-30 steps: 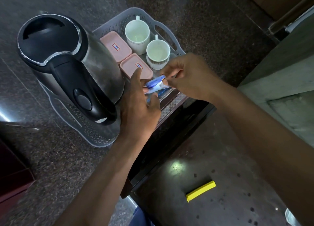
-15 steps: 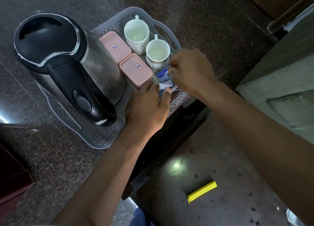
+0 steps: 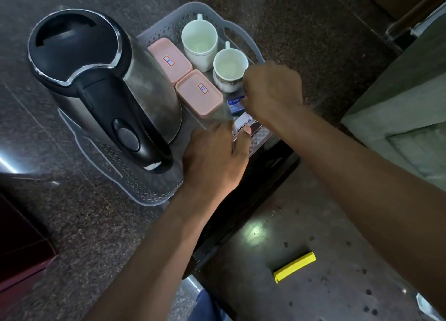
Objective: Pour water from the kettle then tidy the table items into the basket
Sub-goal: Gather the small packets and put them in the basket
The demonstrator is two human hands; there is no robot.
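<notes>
A steel kettle (image 3: pixel 101 86) with a black lid and handle stands in the left half of a grey perforated basket (image 3: pixel 241 31). Two pink lidded boxes (image 3: pixel 199 92), two white cups (image 3: pixel 230 67) and small sachets fill the right half. My right hand (image 3: pixel 272 91) is curled over a blue sachet (image 3: pixel 235 104) beside the nearer cup, fingertips on it. My left hand (image 3: pixel 217 156) rests at the basket's near edge with its fingertips on a small stack of white and dark sachets (image 3: pixel 243 124).
The basket sits on a dark speckled stone counter (image 3: pixel 84 224) whose edge runs just under my left wrist. Below, on the floor, lies a yellow stick-shaped object (image 3: pixel 294 267). A grey-green cabinet (image 3: pixel 398 103) stands to the right.
Both hands went from holding a blue sachet between them above the basket to lowering into it. The right hand moved toward the nearer cup; the left settled on the sachet stack.
</notes>
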